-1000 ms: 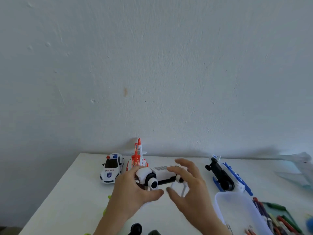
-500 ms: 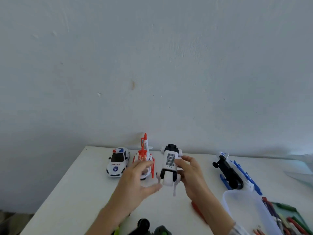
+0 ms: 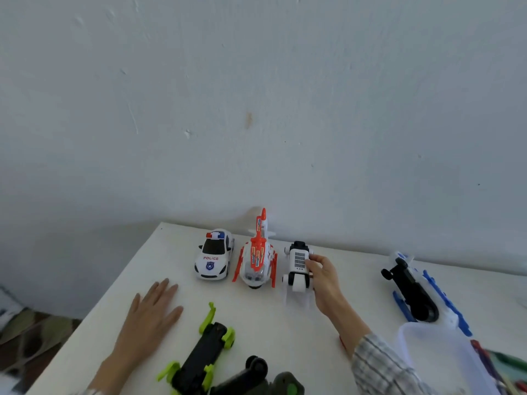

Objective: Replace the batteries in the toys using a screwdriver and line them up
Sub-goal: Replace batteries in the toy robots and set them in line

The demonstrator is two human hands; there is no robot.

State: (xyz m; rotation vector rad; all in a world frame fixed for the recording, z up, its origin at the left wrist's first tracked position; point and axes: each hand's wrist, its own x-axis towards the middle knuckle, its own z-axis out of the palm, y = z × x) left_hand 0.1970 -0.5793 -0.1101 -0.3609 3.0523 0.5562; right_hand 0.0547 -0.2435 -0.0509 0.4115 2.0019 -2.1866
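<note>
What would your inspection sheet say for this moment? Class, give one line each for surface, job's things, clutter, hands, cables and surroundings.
Surface: white table, set against the wall.
Job's things: police car, orange helicopter and white-and-black toy stand in a row at the back; blue helicopter and green-and-black toy lie underside up.
Clutter: clear plastic box at right, coloured items beside it, too blurred to name.
Hands: left hand rests flat on the table; right hand grips the white-and-black toy.
Cables: nothing seen.
Surroundings: pale wall with scuffs.
</note>
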